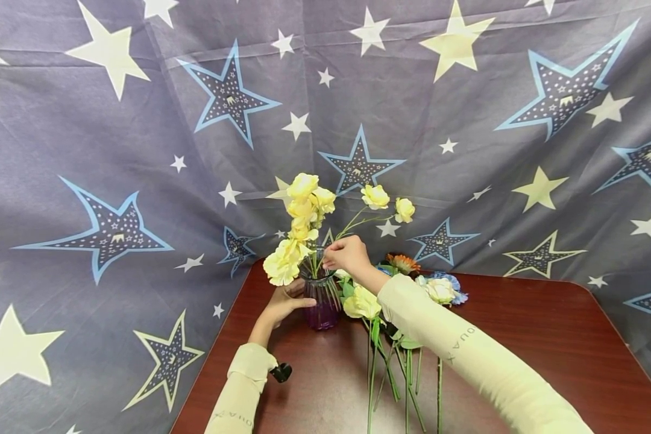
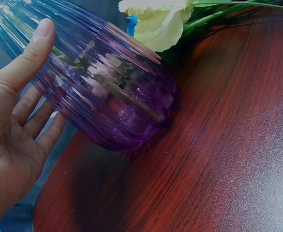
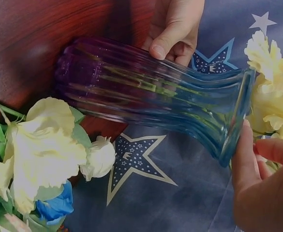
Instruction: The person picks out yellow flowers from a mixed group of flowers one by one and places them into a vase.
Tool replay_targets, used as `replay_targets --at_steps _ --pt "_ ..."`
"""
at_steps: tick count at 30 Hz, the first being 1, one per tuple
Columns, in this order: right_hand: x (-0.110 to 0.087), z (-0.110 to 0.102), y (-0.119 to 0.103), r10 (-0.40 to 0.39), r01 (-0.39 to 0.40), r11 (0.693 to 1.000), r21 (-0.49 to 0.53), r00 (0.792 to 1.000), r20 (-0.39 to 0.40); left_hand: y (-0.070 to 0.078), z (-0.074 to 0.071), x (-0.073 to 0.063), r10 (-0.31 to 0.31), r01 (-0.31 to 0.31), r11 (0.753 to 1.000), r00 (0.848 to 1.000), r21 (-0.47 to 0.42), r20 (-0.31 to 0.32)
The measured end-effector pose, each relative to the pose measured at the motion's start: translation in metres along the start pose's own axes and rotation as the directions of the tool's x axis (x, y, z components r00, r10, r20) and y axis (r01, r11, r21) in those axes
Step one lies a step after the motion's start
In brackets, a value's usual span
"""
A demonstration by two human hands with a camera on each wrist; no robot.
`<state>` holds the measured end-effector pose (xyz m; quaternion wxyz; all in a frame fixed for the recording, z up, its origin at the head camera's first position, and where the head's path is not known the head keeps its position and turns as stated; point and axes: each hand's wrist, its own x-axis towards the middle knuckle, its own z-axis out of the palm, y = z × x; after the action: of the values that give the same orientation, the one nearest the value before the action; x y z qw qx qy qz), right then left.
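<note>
A ribbed glass vase (image 1: 323, 304), purple at its base and blue toward the rim, stands upright on the table. My left hand (image 1: 283, 306) holds its side, the thumb in front and the fingers behind, as the left wrist view (image 2: 22, 116) also shows. Tall yellow flowers (image 1: 302, 211) rise from the vase and lean left. At the rim, my right hand (image 1: 349, 256) pinches the thin stem of a yellow flower spray (image 1: 376, 197) whose two blooms spread to the right. Stems show through the glass in the right wrist view, where the right fingertips are right beside the rim.
Loose artificial flowers lie right of the vase: a pale yellow bloom (image 1: 362, 303), an orange one (image 1: 403, 263), a white one (image 1: 440, 290) and blue ones. Their green stems (image 1: 407, 386) point toward the table's front. A star-patterned cloth (image 1: 439, 120) hangs behind the brown table (image 1: 548, 337).
</note>
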<state>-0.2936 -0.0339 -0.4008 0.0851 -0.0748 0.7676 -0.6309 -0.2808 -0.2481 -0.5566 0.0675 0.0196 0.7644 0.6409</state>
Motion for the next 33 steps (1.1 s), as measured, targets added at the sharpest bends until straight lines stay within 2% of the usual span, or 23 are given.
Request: replay_targets --at_steps 4,12,19,33 --pt "-0.002 -0.005 -0.002 0.003 -0.002 0.999 -0.043 1.0 0.028 0.016 0.001 -0.01 -0.01 0.01 1.0 1.0 -0.01 0.015" --pt "-0.01 -0.017 -0.001 0.005 0.003 0.993 -0.121 0.998 0.064 -0.012 0.003 0.007 -0.008 0.008 1.0 1.0 -0.022 -0.016" --pt "-0.02 -0.027 0.003 0.0 0.018 0.972 -0.236 0.997 0.073 -0.016 0.003 0.007 0.003 -0.003 1.0 0.999 -0.019 -0.037" --pt "-0.047 -0.04 0.03 0.057 -0.025 0.982 -0.186 0.984 0.17 -0.016 0.002 0.009 0.009 -0.01 1.0 0.999 -0.025 -0.035"
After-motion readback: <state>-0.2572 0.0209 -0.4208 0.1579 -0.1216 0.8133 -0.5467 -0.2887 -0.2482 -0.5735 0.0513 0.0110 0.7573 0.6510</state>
